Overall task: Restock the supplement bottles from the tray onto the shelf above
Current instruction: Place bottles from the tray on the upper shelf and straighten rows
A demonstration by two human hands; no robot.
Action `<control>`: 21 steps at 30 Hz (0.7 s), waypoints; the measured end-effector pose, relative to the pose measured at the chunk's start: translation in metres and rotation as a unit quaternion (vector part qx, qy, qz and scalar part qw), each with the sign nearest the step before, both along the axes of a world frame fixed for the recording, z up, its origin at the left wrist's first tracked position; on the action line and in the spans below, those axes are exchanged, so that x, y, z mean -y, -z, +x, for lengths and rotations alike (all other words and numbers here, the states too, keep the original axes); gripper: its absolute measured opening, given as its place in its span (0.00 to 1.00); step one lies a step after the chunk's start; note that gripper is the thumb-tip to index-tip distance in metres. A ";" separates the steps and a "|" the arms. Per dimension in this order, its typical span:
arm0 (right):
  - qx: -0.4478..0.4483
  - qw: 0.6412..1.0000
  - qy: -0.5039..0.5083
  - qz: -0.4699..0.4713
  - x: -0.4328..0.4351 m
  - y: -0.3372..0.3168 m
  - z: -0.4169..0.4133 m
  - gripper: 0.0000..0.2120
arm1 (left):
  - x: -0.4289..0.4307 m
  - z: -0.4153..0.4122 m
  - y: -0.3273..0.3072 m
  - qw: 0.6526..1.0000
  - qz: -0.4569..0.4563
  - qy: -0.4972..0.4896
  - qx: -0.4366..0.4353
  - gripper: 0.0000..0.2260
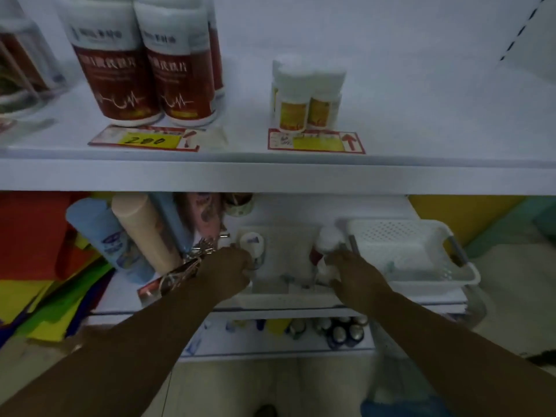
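Observation:
A shallow white tray (285,299) lies on the lower shelf. My left hand (230,269) is inside its left end, fingers closed on a white-capped supplement bottle (252,243). My right hand (352,273) is at the tray's right end, wrapped around a white-capped bottle with a red label (326,240). On the shelf above (421,173) stand two small white bottles with yellow labels (307,97) and large red-labelled bottles (141,70) to their left.
An empty white perforated basket (418,254) sits right of the tray. Tall tubes and bottles (132,236) stand left of it, beside coloured paper sheets (45,293). Price tags (316,141) lie at the upper shelf's front edge. Free shelf room lies right of the small bottles.

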State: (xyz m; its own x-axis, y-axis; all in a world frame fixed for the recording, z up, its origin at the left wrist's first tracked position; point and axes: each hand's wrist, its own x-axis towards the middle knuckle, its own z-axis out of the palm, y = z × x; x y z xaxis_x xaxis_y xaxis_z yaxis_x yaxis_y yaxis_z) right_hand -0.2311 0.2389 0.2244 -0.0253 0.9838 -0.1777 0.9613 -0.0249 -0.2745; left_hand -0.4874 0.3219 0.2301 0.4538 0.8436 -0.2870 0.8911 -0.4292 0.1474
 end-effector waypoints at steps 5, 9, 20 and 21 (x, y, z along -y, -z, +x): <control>0.020 0.998 0.054 -0.006 -0.027 0.013 0.003 0.28 | -0.011 0.018 0.019 0.976 0.050 0.114 -0.177 0.20; 0.063 0.996 0.067 -0.022 -0.030 0.017 -0.004 0.29 | -0.020 0.024 0.029 0.972 -0.010 0.115 -0.205 0.16; -0.202 0.949 0.181 0.158 -0.023 0.001 -0.008 0.15 | -0.004 0.026 0.009 0.979 -0.031 -0.105 0.171 0.11; -0.252 0.930 0.203 0.172 -0.019 -0.005 -0.011 0.15 | 0.005 0.028 0.001 0.951 -0.050 -0.150 0.265 0.11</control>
State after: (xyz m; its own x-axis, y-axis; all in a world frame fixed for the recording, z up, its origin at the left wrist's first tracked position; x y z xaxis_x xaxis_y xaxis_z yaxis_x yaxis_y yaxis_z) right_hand -0.2419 0.2583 0.2295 0.3662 0.9267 0.0840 0.6392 -0.1849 -0.7465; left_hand -0.4598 0.3170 0.2296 0.3007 0.9385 -0.1695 0.7599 -0.1284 0.6372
